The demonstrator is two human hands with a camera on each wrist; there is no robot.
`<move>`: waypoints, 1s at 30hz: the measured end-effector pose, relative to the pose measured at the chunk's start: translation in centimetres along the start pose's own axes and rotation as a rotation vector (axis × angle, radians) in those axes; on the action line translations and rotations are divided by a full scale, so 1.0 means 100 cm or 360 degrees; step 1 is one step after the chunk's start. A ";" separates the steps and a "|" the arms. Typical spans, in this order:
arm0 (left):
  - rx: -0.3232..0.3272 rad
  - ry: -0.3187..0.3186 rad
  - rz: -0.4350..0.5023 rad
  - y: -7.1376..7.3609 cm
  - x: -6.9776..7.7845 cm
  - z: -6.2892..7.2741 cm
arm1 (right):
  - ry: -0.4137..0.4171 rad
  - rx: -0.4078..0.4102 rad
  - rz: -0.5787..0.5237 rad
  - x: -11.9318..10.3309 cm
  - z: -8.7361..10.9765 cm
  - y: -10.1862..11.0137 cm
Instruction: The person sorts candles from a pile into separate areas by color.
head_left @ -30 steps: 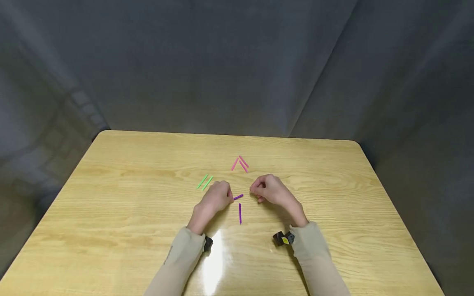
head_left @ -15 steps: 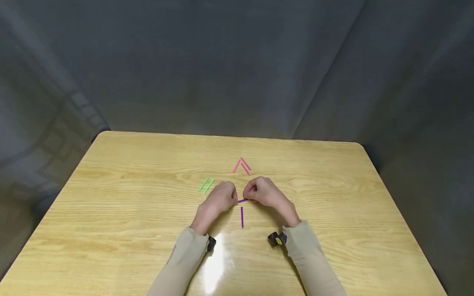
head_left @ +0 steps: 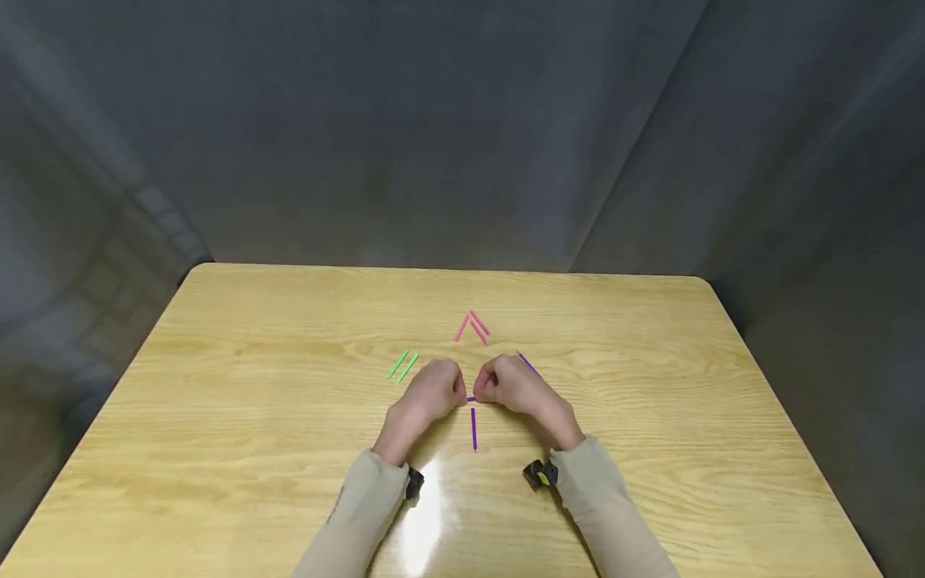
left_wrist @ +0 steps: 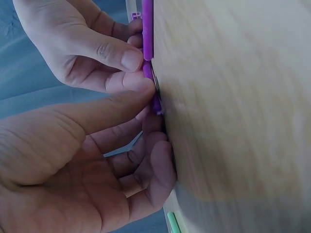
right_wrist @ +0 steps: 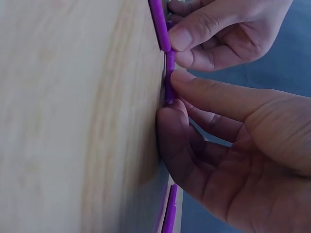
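A short purple stick (head_left: 471, 399) lies crosswise between the two hands, close over the wooden table (head_left: 253, 449). My left hand (head_left: 429, 389) pinches its left end between thumb and fingers. At the other end, the thumb and index finger of my right hand (head_left: 515, 387) pinch it too. Just below, a second purple stick (head_left: 474, 430) points toward the person, its top end near the middle of the held one; the right wrist view shows this second stick (right_wrist: 159, 24) large. A third purple stick (head_left: 527, 362) lies behind the right hand, partly hidden by it.
Two green sticks (head_left: 402, 367) lie parallel, left of the left hand. Farther back, several pink sticks (head_left: 461, 328) form a peak, doubled on its right side. A dark curtain (head_left: 462, 136) hangs behind the table. Each wrist carries a small black camera (head_left: 540, 474).
My right hand has come left and taken hold of the purple stick's right end. The stick has turned from slanted to nearly level. A third purple stick now shows behind the right hand.
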State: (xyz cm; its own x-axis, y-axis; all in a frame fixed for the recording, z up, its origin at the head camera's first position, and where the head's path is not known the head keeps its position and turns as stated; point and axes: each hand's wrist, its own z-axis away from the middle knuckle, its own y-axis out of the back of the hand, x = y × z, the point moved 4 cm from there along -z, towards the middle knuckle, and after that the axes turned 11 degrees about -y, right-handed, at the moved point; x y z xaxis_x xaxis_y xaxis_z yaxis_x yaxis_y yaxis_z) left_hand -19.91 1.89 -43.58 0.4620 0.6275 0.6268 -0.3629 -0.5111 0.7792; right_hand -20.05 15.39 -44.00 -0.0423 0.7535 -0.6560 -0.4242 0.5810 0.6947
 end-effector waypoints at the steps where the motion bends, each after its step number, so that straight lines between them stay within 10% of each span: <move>1: 0.0003 0.0006 -0.0001 0.000 0.000 0.000 | 0.0008 -0.0009 -0.0006 0.000 0.000 -0.001; 14: -0.0050 0.0050 -0.0001 0.004 -0.002 0.002 | 0.0080 -0.0011 0.0086 -0.005 -0.001 0.000; 30: -0.0109 0.0083 0.0131 0.009 0.002 -0.003 | -0.0137 0.0072 -0.0009 0.014 0.011 0.040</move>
State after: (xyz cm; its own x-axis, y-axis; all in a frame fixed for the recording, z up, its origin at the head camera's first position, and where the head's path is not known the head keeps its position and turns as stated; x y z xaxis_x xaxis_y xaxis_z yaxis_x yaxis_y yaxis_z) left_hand -20.34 1.72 -42.71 0.3862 0.6158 0.6867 -0.4529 -0.5220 0.7228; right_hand -20.83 19.14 -41.82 0.0389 0.7729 -0.6334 -0.3828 0.5970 0.7050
